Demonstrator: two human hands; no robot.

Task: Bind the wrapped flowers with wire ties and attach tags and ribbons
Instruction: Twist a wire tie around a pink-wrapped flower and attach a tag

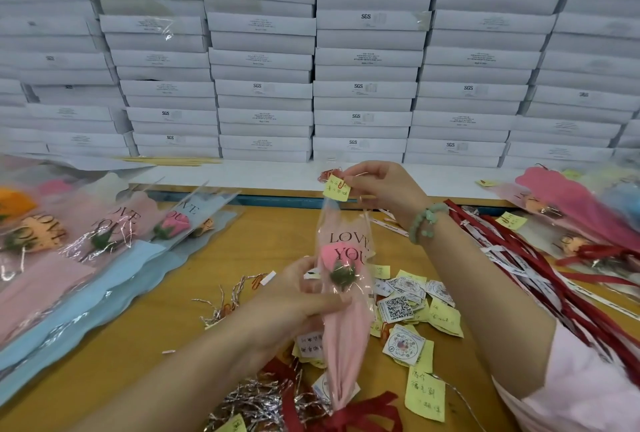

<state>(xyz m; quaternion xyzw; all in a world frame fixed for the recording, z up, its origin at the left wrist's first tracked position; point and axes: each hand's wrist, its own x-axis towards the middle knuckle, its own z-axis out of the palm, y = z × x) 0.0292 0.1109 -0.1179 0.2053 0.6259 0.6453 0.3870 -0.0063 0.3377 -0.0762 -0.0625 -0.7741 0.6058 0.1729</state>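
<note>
Wrapped flower (346,293) printed "LOVE YOU", left hand (298,303) gripping it, right hand (384,186) pinching yellow tag (336,188), boxes (367,18) marked "SGS"

two hands, left (294,296) and right (384,189). one wrapped flower (346,327) held up, one yellow tag (336,188) pinched. one bead bracelet (426,222). at least three finished bouquets (104,227) lying at left. white boxes (367,57), loose tags (398,307), red ribbons (554,279): too many to count.

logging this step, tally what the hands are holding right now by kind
wrapped pink flower: 1, gripped by the left hand
yellow tag: 1, pinched by the right hand
total: 2
</note>
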